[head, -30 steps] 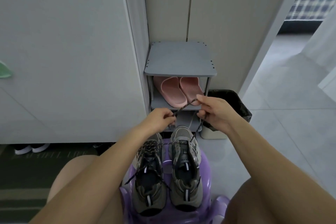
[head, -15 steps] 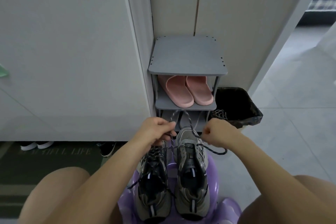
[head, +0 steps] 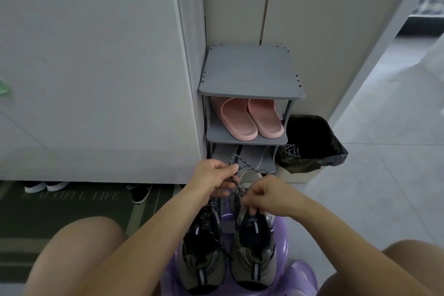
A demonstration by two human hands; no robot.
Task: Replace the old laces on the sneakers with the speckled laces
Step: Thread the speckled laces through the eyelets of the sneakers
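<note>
1. Two grey sneakers are sitting side by side on a purple stool [head: 300,274], toes pointing away from the person, long axes running from the stool's near edge to its far edge.
2. The left sneaker [head: 204,247] is already wearing a speckled lace. The right sneaker [head: 254,245] is the one being worked on.
3. The left hand [head: 212,181] is gripping the speckled lace [head: 236,185] with curled fingers, over the stool's far edge beside the right sneaker's toe.
4. The right hand [head: 266,196] is pinching the same lace directly above the right sneaker's tongue.
5. Key relation: the eyelets are lying just below the right hand, making it the nearer one. Judgement: the next pull is going to run along the shoe's long axis.
6. A tangle of laces [head: 290,150], probably the old ones, is lying on the rim of a black bin [head: 310,166].
7. Writing: the floor mat [head: 72,196] is showing pale letters, with only "LIFE" coming through. No brand is reading on the sneakers.
</note>
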